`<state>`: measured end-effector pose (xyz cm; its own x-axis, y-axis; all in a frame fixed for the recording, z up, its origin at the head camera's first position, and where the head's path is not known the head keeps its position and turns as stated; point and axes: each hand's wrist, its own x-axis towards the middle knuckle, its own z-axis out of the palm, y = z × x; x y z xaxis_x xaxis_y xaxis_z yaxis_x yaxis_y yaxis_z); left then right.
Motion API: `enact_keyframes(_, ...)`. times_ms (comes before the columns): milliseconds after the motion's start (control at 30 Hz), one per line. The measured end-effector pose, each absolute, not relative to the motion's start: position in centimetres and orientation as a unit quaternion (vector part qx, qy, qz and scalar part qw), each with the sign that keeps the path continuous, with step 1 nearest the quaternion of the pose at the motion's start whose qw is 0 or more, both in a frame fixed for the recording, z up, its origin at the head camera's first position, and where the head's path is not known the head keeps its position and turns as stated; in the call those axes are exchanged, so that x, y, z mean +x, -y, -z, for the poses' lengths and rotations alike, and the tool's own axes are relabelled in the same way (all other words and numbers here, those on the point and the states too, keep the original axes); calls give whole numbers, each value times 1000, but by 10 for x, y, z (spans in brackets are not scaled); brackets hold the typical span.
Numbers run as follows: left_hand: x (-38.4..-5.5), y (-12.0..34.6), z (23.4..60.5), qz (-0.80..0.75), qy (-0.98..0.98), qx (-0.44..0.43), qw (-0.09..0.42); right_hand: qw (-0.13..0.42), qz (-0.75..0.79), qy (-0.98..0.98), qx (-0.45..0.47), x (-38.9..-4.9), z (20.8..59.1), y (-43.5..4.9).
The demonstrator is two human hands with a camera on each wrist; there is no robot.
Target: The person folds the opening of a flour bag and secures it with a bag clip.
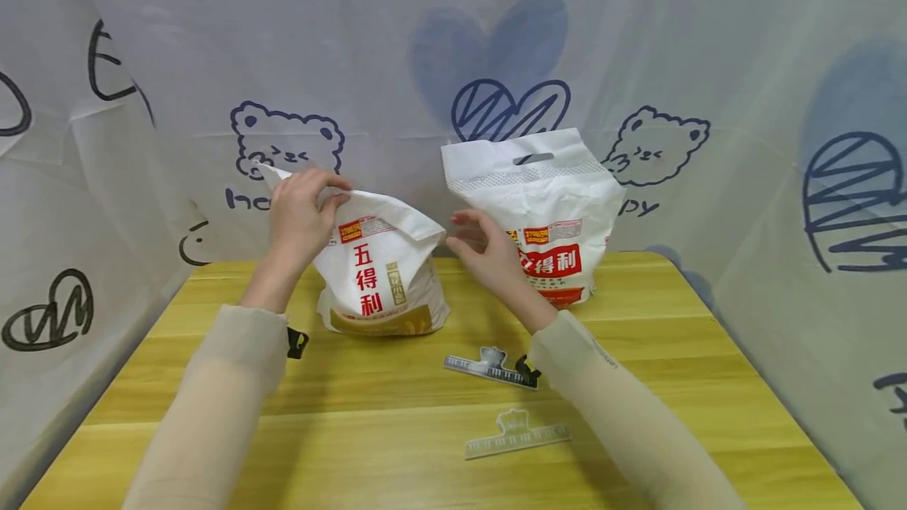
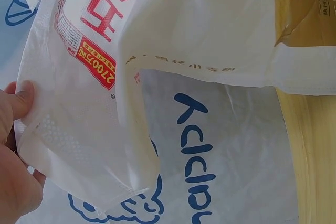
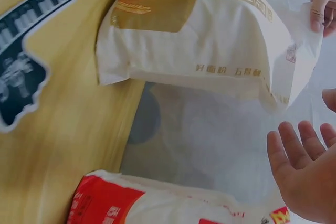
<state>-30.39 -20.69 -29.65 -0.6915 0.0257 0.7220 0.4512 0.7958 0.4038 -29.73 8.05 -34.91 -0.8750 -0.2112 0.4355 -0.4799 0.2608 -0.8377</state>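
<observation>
One white bag (image 1: pixel 379 266) stands just left of the centre of the frame on the wood-grained worktop (image 1: pixel 354 431), its upper edge bent over into a slanting fold. The left hand (image 1: pixel 305 207) pinches that edge at its upper left end, thumb on the front and fingers behind. The right hand (image 1: pixel 489 250) hovers near the fold's other corner, fingers parted and curving slightly; the right wrist view shows them apart from the bag.

The step in hand looks like shaping the bag's floppy top. The next move probably calls for the right fingers to take the loose corner and draw the fold level while the left pinch holds.

The bag seems to be thin, woven-looking plastic, creased above and plump below, with red characters and a gold panel showing wheat ears. A second bag (image 1: pixel 542 199), right of centre, has a flat top band with a slot handle over a dotted strip. Toward the lower middle lie a dark clip (image 1: pixel 489 368) with a piano-key pattern and a see-through clip (image 1: pixel 517 439), both long-barred with crown-like grips. Behind hangs a wrinkled pale cloth (image 1: pixel 397 46) with blue drawings.
</observation>
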Motion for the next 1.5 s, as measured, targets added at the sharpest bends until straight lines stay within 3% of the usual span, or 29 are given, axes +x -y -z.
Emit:
enact_keyframes(300,-303,206,295,285,874,-139,369,102,-541,800,240,-283,366,-103)
enact_keyframes(867,-301,206,297,285,876,-133,366,-14,-436,869,235,-273,413,-143)
enact_keyframes(1300,-299,205,297,285,881,-127,356,-141,-395,879,226,-270,437,-163)
enact_keyframes(1500,-297,204,297,288,879,-127,357,-158,-361,888,236,-271,440,-165)
